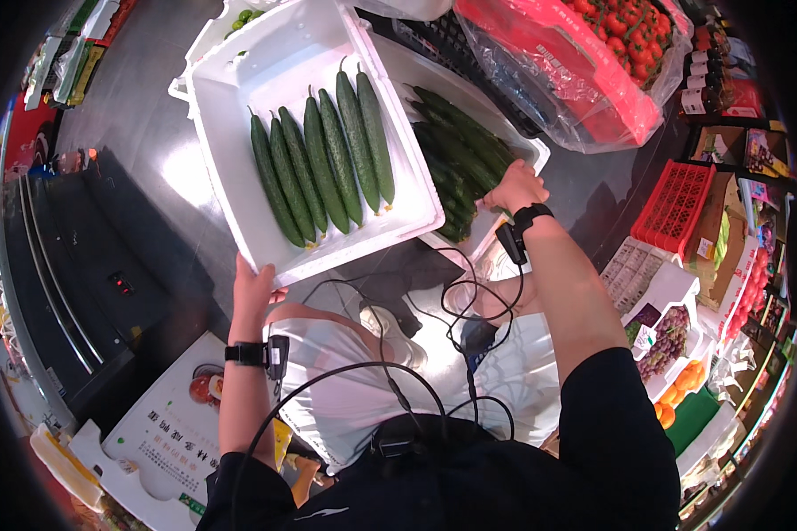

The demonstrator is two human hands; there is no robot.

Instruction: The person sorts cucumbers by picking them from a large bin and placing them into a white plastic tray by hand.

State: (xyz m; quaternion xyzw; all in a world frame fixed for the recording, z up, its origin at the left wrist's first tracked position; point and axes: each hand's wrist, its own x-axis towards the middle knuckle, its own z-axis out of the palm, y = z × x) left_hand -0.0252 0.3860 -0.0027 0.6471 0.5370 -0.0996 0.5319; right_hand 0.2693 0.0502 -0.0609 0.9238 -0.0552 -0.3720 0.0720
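Observation:
My left hand (254, 287) grips the near left corner of a white foam box (220, 166). Several dark green cucumbers (332, 159) lie side by side in that box, stems pointing away from me. To its right, and partly hidden by it, is a second foam box (536, 154) with a pile of cucumbers (461, 143). My right hand (517, 189) reaches over the near right part of this second box, its fingers bent at the cucumbers' near ends. Whether those fingers hold a cucumber is not clear. Both wrists wear black straps with small devices.
A red carton of tomatoes (621, 36) in clear plastic stands at the far right. Small green produce (244, 18) shows behind the nearer box. Cables (468, 299) hang before my knees. A dark cabinet (93, 265) is left; a red crate (674, 206) and grapes (667, 342) are right.

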